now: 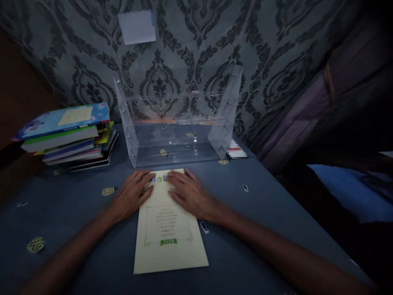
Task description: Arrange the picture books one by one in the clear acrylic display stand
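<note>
A pale yellow booklet [170,241] lies flat on the blue tablecloth [260,213] in front of me, with green print on its cover. My left hand [132,193] rests palm down on the booklet's far left corner, fingers stretched out. My right hand [188,192] lies flat on its far right part, fingers spread. Just beyond the booklet stands a clear acrylic shelf rack [176,119] against the wall, with nothing on its shelves.
A stack of several books [69,135] sits at the left beside the rack. A white paper [137,26] hangs on the patterned wall. Dark curtains and a blue cushion [346,186] lie to the right, past the table's edge.
</note>
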